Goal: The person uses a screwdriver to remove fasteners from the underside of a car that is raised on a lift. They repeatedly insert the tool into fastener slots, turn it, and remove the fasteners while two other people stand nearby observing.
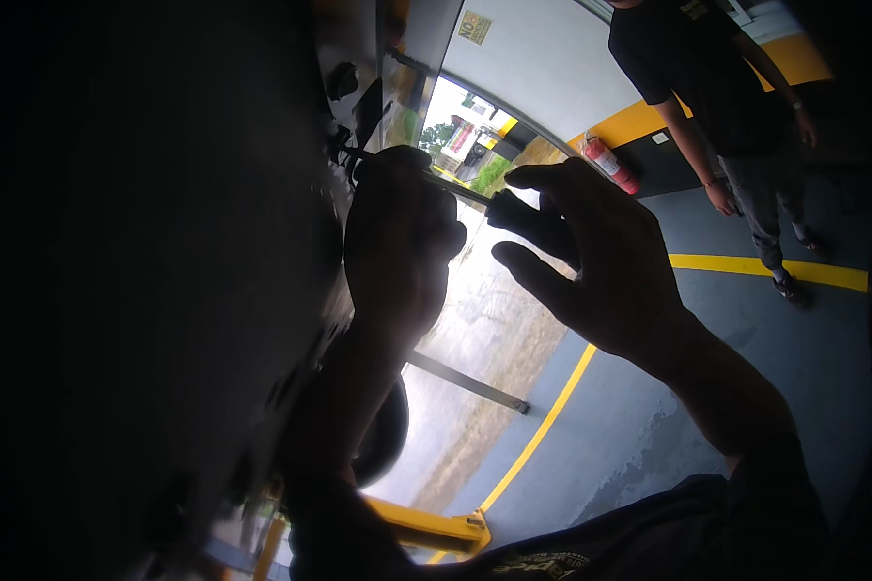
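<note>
A screwdriver [533,229] with a dark, thick handle and a thin metal shaft slants across the middle of the head view. The butt of its handle lies in the palm of my right hand [615,257], whose forefinger and thumb stand apart around it. My left hand [397,228] is closed around the shaft, close to the dark bodywork on the left. Beyond my left fingers, the far end of the tool meets a small dark fitting [339,145] on that bodywork. Deep shadow hides the exact contact.
A large dark vehicle body [165,290] fills the left side, with a tyre [386,436] below. A yellow lift arm [426,523] and a grey bar [470,382] stick out nearby. Another person [727,107] stands at upper right, beside a red fire extinguisher [610,163]. Yellow lines [775,268] cross the grey floor.
</note>
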Motion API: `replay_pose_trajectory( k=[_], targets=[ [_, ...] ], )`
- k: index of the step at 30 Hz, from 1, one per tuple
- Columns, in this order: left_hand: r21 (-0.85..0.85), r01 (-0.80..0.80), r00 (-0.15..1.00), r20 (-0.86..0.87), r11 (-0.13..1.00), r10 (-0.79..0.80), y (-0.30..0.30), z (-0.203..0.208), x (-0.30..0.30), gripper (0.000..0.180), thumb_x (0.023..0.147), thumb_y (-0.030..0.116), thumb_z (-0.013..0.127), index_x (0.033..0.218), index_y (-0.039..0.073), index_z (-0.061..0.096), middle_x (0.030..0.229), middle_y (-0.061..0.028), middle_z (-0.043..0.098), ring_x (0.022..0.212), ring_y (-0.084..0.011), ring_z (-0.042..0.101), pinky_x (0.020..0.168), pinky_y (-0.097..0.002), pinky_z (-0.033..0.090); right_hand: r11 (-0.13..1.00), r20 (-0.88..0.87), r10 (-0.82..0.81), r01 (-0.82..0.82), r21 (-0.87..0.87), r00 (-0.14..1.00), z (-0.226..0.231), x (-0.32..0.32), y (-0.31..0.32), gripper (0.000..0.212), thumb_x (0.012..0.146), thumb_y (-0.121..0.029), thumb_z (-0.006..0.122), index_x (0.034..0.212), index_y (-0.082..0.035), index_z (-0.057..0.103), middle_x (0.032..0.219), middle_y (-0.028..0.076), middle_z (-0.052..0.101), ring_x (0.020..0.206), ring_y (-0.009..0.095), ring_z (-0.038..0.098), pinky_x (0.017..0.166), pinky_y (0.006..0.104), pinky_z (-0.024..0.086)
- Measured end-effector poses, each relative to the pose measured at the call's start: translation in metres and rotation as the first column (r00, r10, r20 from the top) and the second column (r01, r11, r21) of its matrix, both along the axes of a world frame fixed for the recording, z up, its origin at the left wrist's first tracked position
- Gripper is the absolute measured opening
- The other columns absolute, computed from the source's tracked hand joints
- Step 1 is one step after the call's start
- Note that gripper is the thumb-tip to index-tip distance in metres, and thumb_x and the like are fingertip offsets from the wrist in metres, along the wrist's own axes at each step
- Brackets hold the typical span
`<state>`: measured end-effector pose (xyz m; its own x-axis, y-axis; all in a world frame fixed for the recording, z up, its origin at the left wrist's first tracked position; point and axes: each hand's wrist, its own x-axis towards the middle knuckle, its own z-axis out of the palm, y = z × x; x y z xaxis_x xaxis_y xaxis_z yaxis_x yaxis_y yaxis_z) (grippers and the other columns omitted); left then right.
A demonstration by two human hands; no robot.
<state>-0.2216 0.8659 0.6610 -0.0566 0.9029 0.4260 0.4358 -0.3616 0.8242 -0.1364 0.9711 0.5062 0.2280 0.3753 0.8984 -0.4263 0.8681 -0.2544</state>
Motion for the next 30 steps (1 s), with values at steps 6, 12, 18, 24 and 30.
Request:
replay_pose_trajectory(
  k=[6, 12, 18, 24, 30],
  targets=[
    [-0.043, 0.027, 0.999, 0.047, 0.999, -0.025, -0.010, -0.004, 0.008, 0.027, 0.102, 0.011, 0.049, 0.128, 0.002, 0.049, 0.074, 0.0016, 0.043, 0.058, -0.0059, 0.040, 0.050, -0.0203, 0.033, 0.983, 0.129, 0.186, -0.185, -0.016, 0.974, -0.004, 0.007, 0.000, 0.026, 0.092, -0.029, 0.072, 0.110, -0.011, 0.070, 0.105, 0.007, 0.072, 0.069, 0.015, 0.067, 0.056, 0.0233, 0.048],
    [0.005, 0.044, 0.998, 0.047, 0.999, -0.045, -0.012, -0.003, 0.003, 0.031, 0.102, 0.011, 0.049, 0.130, -0.001, 0.046, 0.075, 0.0016, 0.043, 0.059, -0.0060, 0.040, 0.049, -0.0198, 0.034, 0.921, 0.151, 0.389, -0.379, -0.096, 0.909, 0.005, 0.010, -0.002, 0.029, 0.092, -0.032, 0.072, 0.109, -0.010, 0.071, 0.104, 0.007, 0.072, 0.068, 0.012, 0.067, 0.056, 0.0222, 0.048],
    [0.029, 0.050, 0.993, -0.105, 0.998, -0.046, -0.027, 0.005, -0.005, 0.028, 0.102, 0.009, 0.048, 0.129, -0.002, 0.046, 0.077, 0.0011, 0.043, 0.059, -0.0069, 0.040, 0.049, -0.0209, 0.035, 0.833, 0.211, 0.544, -0.493, -0.251, 0.812, 0.021, 0.017, -0.017, 0.022, 0.092, -0.025, 0.071, 0.102, -0.005, 0.070, 0.101, 0.010, 0.073, 0.081, 0.023, 0.073, 0.074, 0.0311, 0.058],
    [-0.023, 0.181, 0.977, 0.123, 0.983, -0.177, -0.019, 0.004, -0.008, 0.020, 0.098, 0.005, 0.051, 0.117, -0.001, 0.051, 0.079, -0.0007, 0.044, 0.063, -0.0087, 0.042, 0.052, -0.0240, 0.037, 0.991, -0.049, -0.137, 0.136, -0.012, 0.989, 0.022, -0.011, -0.011, 0.025, 0.086, -0.020, 0.078, 0.105, -0.007, 0.067, 0.095, 0.009, 0.068, 0.085, 0.020, 0.068, 0.072, 0.0291, 0.056],
    [-0.030, 0.217, 0.966, 0.149, 0.976, -0.210, -0.018, 0.004, -0.009, 0.024, 0.094, 0.001, 0.052, 0.119, -0.001, 0.051, 0.079, -0.0011, 0.045, 0.063, -0.0093, 0.044, 0.054, -0.0238, 0.038, 0.998, -0.022, 0.007, -0.008, -0.067, 1.000, 0.017, 0.000, -0.021, 0.033, 0.088, -0.023, 0.076, 0.115, -0.009, 0.063, 0.091, 0.010, 0.065, 0.083, 0.020, 0.066, 0.073, 0.0306, 0.056]
  ],
)
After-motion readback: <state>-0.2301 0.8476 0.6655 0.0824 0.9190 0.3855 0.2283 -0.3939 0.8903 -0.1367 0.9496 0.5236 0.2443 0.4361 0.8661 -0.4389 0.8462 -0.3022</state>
